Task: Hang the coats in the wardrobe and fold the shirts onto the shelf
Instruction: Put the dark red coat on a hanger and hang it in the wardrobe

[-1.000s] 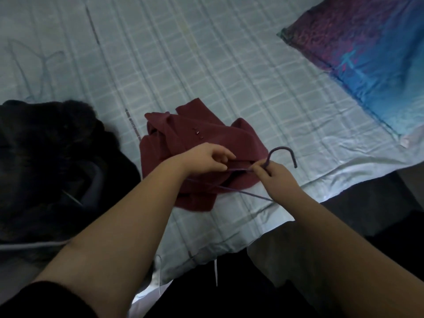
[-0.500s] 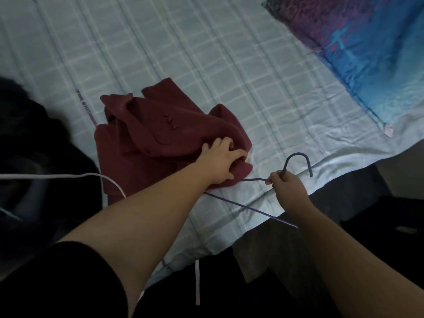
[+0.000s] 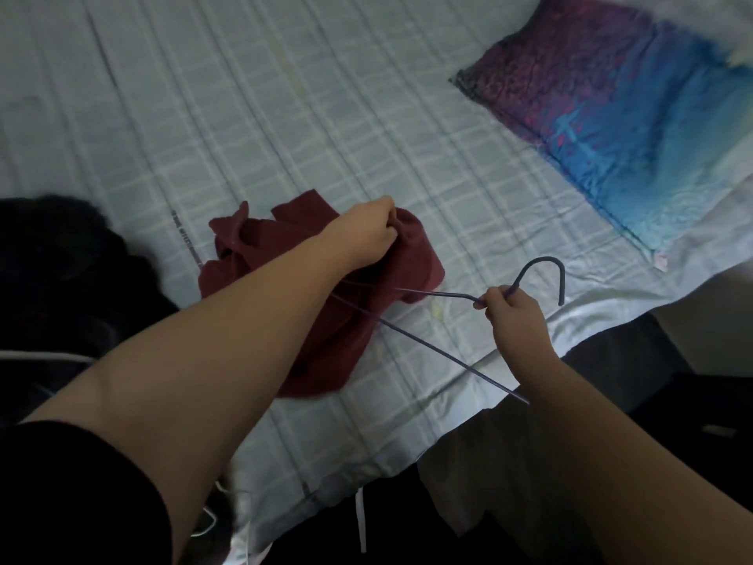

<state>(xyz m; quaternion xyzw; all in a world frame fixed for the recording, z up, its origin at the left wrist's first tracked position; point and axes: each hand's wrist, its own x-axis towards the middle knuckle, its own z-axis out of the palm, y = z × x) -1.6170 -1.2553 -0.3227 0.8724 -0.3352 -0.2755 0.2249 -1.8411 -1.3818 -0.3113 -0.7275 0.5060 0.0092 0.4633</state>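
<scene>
Step in hand, by the look of it: a hanger is being worked into the maroon coat [image 3: 326,320] so it can go to the wardrobe; nothing is hung yet. Nearest, close to the bed's near edge, the right hand [image 3: 514,316] is closed round the neck of the purple wire hanger [image 3: 546,265], just below the hook; the hook stands free, pointing away over the sheet. One hanger arm runs left under the left forearm towards the coat, the bottom wire slants down towards the edge; whether any wire is already inside the fabric cannot be told. Further in, the left hand [image 3: 366,234] is bunched on a fold at the far right of the coat, fingers curled into the cloth. The coat lies crumpled on the bed [image 3: 407,136], near the front edge, so collar and shoulders are not exposed. Next move likely needs the neck opening found and spread by the left grip while the hanger arm is fed in by the right. Edge risk: coat hem and hanger tip sit close to the drop-off, so a slide off is possible. A dark garment [image 3: 61,279] crowds the left. Open room is further in and right, up to the blue-purple pillow [image 3: 631,116] at the far right.
</scene>
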